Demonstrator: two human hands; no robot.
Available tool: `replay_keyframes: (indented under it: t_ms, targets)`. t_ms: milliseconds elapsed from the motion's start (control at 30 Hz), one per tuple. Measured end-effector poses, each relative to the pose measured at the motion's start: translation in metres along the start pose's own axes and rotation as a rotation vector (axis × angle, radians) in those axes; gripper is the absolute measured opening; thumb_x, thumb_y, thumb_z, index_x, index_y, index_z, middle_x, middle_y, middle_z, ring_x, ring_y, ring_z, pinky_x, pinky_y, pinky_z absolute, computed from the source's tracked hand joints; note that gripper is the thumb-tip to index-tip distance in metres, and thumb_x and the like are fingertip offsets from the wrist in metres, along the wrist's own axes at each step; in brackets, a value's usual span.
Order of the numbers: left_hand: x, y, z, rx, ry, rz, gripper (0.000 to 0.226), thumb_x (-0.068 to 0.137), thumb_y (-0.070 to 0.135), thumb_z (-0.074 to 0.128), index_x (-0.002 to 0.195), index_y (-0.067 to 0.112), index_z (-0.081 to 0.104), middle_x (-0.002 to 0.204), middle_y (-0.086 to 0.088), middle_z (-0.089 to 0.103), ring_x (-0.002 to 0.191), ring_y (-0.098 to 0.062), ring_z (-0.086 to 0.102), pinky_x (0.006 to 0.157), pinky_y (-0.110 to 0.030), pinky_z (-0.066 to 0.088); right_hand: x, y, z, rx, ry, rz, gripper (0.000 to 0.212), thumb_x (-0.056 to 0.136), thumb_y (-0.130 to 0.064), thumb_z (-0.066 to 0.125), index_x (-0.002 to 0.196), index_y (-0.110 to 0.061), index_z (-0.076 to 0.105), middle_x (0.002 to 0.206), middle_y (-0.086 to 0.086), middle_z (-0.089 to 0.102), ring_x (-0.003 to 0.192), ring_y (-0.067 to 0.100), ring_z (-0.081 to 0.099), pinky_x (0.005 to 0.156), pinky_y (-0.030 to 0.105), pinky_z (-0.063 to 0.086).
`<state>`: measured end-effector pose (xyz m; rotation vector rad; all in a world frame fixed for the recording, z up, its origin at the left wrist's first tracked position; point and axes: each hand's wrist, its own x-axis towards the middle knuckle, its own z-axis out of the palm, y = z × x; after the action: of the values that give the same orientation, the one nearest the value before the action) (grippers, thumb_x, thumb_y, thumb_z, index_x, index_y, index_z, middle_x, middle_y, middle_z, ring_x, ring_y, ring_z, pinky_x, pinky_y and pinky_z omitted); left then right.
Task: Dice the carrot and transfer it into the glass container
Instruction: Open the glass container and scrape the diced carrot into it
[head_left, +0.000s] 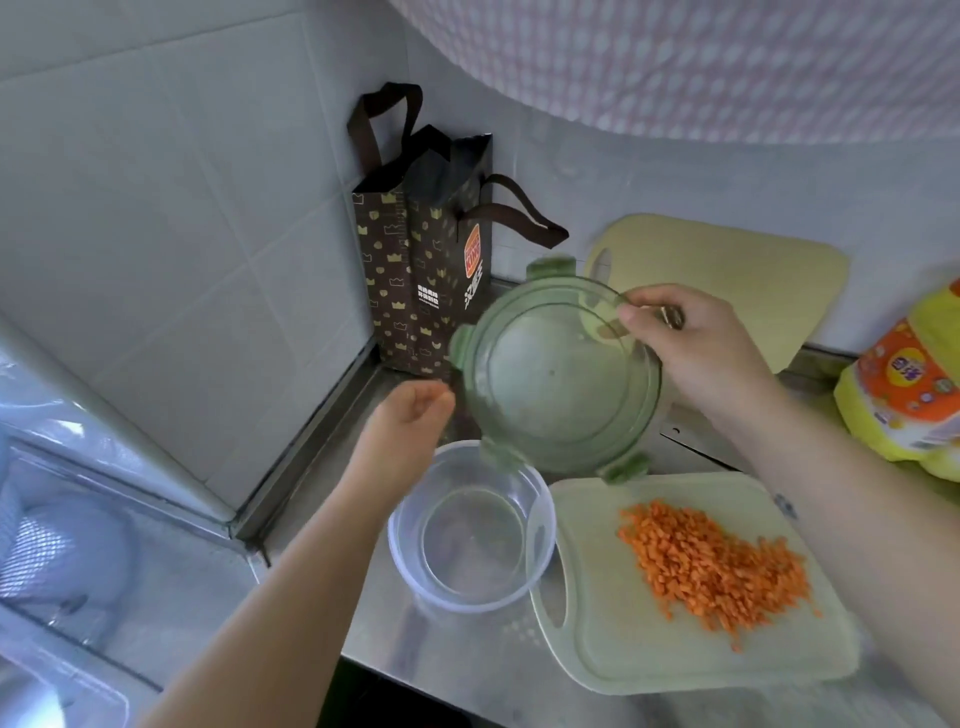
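"Carrot dice (719, 564): where did they lie?" asked the student.

"In a loose orange heap on the pale green cutting board (649, 654), mostly on its right half. The board lay flat at the near edge of the counter (457, 660), toward the right end."

"And the glass container (408, 561)?"

"It stood upright on the counter just left of the board, and its rim overlapped the board's left edge. The dice were all on the board."

"What did the right hand (696, 353) hold?"

"It pinched the far right rim of the round green lid (556, 379), thumb on top. The lid hung tilted in the air over the container's far rim, blurred, with its clips sticking out."

"And the left hand (410, 421)?"

"Its fingers were loosely curled and gripped nothing. It hovered above the container's far left rim, close beside the lid's left clip; whether it touched the clip could not be told."

"What else stood on the counter?"

"A dark paper bag (421, 270) stood in the far corner, a yellow board (737, 280) leaned against the back wall, and a yellow bottle (909, 384) stood at the right edge."
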<state>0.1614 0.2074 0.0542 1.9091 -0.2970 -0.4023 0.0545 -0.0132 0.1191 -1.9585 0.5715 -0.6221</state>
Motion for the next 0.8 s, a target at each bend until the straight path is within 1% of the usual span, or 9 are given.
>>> replay_keyframes:
  t_ms: [67, 167, 267, 333, 400, 467, 533, 700, 800]
  targets:
    - [-0.007, -0.009, 0.015, 0.149, -0.055, 0.001, 0.025, 0.092, 0.025, 0.057, 0.117, 0.018, 0.06, 0.101, 0.006, 0.064, 0.09, -0.011, 0.059, 0.08, -0.027, 0.046, -0.001, 0.013, 0.0, -0.237, 0.056, -0.171, 0.007, 0.09, -0.023, 0.061, 0.097, -0.024, 0.063, 0.087, -0.01, 0.063, 0.07, -0.003, 0.054, 0.065, 0.008, 0.037]
    - [-0.02, -0.018, 0.037, 0.315, -0.153, 0.057, 0.023, 0.092, 0.024, 0.056, 0.115, 0.024, 0.06, 0.112, 0.006, 0.062, 0.096, -0.011, 0.059, 0.078, -0.021, 0.043, -0.008, 0.054, 0.017, -0.578, -0.055, -0.352, 0.016, 0.088, -0.015, 0.063, 0.104, -0.017, 0.066, 0.085, 0.002, 0.055, 0.075, 0.018, 0.054, 0.07, 0.027, 0.041]
    - [-0.03, -0.021, 0.05, 0.478, -0.247, 0.198, 0.023, 0.094, 0.023, 0.054, 0.117, 0.024, 0.061, 0.116, 0.007, 0.06, 0.106, -0.012, 0.057, 0.086, -0.02, 0.04, -0.012, 0.104, 0.035, -0.746, -0.197, -0.418, 0.021, 0.08, -0.002, 0.069, 0.097, -0.012, 0.068, 0.079, 0.007, 0.063, 0.079, 0.03, 0.057, 0.07, 0.038, 0.045]
    - [-0.037, -0.023, 0.055, 0.608, -0.343, 0.282, 0.026, 0.095, 0.028, 0.051, 0.12, 0.03, 0.059, 0.128, 0.01, 0.054, 0.116, -0.012, 0.051, 0.097, -0.025, 0.038, -0.014, 0.127, 0.045, -0.793, -0.26, -0.388, 0.022, 0.08, -0.002, 0.068, 0.098, -0.015, 0.067, 0.087, 0.003, 0.068, 0.087, 0.03, 0.056, 0.077, 0.04, 0.042]
    - [-0.046, -0.03, 0.06, 0.767, -0.453, 0.357, 0.031, 0.095, 0.036, 0.049, 0.126, 0.038, 0.054, 0.14, 0.014, 0.04, 0.127, -0.011, 0.039, 0.107, -0.027, 0.029, -0.015, 0.144, 0.051, -0.799, -0.352, -0.304, 0.024, 0.086, -0.011, 0.064, 0.109, -0.019, 0.066, 0.105, -0.001, 0.068, 0.103, 0.027, 0.053, 0.086, 0.039, 0.04]
    - [-0.056, -0.036, 0.065, 0.919, -0.539, 0.417, 0.038, 0.094, 0.044, 0.049, 0.132, 0.043, 0.047, 0.147, 0.013, 0.025, 0.135, -0.013, 0.027, 0.111, -0.03, 0.021, -0.017, 0.153, 0.05, -0.783, -0.47, -0.211, 0.035, 0.091, -0.019, 0.061, 0.126, -0.023, 0.058, 0.13, -0.004, 0.059, 0.122, 0.023, 0.047, 0.098, 0.036, 0.038]
    - [-0.064, -0.04, 0.07, 0.994, -0.562, 0.451, 0.042, 0.095, 0.042, 0.048, 0.136, 0.041, 0.042, 0.15, 0.008, 0.016, 0.137, -0.017, 0.024, 0.113, -0.033, 0.02, -0.024, 0.156, 0.043, -0.741, -0.514, -0.131, 0.042, 0.093, -0.02, 0.059, 0.134, -0.022, 0.052, 0.141, -0.004, 0.05, 0.131, 0.019, 0.042, 0.104, 0.031, 0.034]
    - [-0.071, -0.039, 0.081, 1.124, -0.41, 0.488, 0.041, 0.092, 0.023, 0.052, 0.132, 0.028, 0.049, 0.142, 0.001, 0.023, 0.13, -0.021, 0.031, 0.107, -0.032, 0.03, -0.067, 0.159, 0.0, -0.529, -0.261, 0.042, 0.027, 0.091, -0.009, 0.058, 0.117, -0.01, 0.065, 0.116, 0.004, 0.067, 0.111, 0.019, 0.06, 0.092, 0.024, 0.041]
    - [-0.083, -0.033, 0.096, 1.038, -0.265, 0.65, 0.044, 0.06, 0.021, 0.081, 0.102, 0.026, 0.069, 0.115, 0.0, 0.052, 0.098, -0.021, 0.057, 0.08, -0.03, 0.049, -0.103, 0.17, -0.035, -0.516, -0.003, 0.243, 0.015, 0.091, -0.011, 0.056, 0.099, -0.016, 0.068, 0.103, 0.002, 0.07, 0.101, 0.021, 0.064, 0.088, 0.031, 0.047]
